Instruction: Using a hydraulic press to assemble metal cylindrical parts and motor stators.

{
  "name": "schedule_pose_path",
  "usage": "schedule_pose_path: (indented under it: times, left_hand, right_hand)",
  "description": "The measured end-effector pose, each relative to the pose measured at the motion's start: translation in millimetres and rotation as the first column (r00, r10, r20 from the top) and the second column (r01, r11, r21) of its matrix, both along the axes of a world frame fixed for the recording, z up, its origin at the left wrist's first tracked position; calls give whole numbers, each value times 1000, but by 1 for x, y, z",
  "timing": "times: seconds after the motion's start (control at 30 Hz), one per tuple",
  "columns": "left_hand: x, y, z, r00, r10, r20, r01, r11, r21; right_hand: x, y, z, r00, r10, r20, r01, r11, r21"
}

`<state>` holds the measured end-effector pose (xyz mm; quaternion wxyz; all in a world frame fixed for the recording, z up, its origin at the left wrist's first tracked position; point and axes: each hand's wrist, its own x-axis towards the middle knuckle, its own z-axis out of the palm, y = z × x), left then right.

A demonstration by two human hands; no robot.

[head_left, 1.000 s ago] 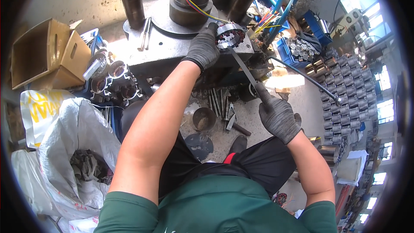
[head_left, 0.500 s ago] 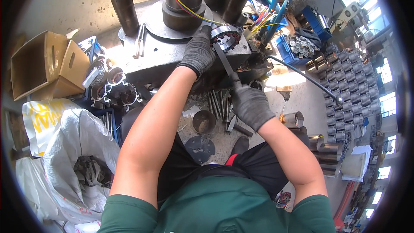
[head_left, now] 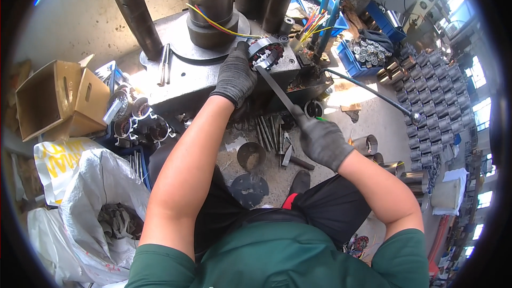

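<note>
In a dark grey glove, my left hand (head_left: 236, 77) is closed on a motor stator (head_left: 260, 46), a silver ring with dark red windings inside. Yellow and red lead wires (head_left: 216, 28) trail from it to the left, across a dark steel cylinder. My right hand (head_left: 324, 141), gloved too, is wrapped round the handle of a long flat file (head_left: 278, 90). The file slants up and left, its tip at the near lower edge of the stator. Whether the tip touches the ring I cannot tell. Both hands are in front of a metal press bed (head_left: 184, 77).
Steel columns (head_left: 133, 13) rise from the bed. At left are a cardboard box (head_left: 50, 98) and a white sack (head_left: 101, 181). A hammer (head_left: 296, 162) and rods lie on the floor below. A ball-ended lever (head_left: 373, 90) juts right, before stacked metal cylinders (head_left: 434, 96).
My right hand has drawn the file back, down and to the right, so its tip has left the inside of the ring. The stator is tilted differently. The whole view has shifted slightly.
</note>
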<state>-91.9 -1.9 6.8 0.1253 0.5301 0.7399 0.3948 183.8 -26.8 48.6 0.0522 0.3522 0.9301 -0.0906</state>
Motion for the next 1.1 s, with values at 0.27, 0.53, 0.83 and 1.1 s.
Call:
schedule_pose_path:
  times: [0.27,0.53,0.83,1.1]
  left_hand:
    - [-6,20,-26,996,-38,85,29,994,106]
    - [-6,26,-43,964,-33,263,-20,981,195]
    - [17,-6,-18,885,-120,449,33,980,196]
    - [63,-35,7,-154,-524,837,267,794,546]
  right_hand:
    - [148,101,-86,942,-335,-3,320,905,-281]
    - [156,181,-170,592,-799,109,316,106,-943]
    - [43,130,-89,295,-955,-32,-30,24,-999]
    - [-26,59,-16,488,-867,-99,-658,-292,-694]
